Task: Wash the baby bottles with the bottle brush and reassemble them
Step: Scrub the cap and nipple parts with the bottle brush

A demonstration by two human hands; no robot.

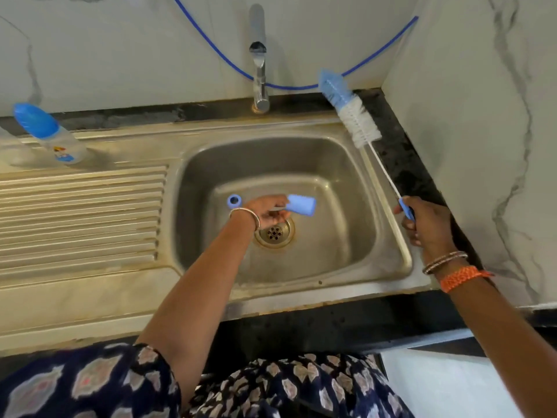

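- Head view: the right hand (422, 224) grips the blue handle of the bottle brush (358, 122), fingers curled round it. The brush slants up over the sink's right rim, its head in the air near the back corner.
- The left hand (268, 211) is over the basin, fingers curled round a smaller blue brush (301, 203) with a ring end, just above the drain (274, 233).
- One baby bottle (51, 134) with a blue cap stands on the drainboard at the far left, well apart from both hands and not yet opened.
- Handling, as a judgement: the bottle brush looks light, with a thin wire stem that will flex; best held low on the handle. Its bristles are soft and springy.
- The bottle looks like light plastic, hollow, likely to tip and slippery once wet; take it round the body, not the cap.
- The steel sink (391, 224) is set into a dark stone table, with a ribbed drainboard (81, 212) to the left.
- The tap (259, 55) stands at the back, no water running. A blue hose (376, 58) loops along the marble-patterned wall.
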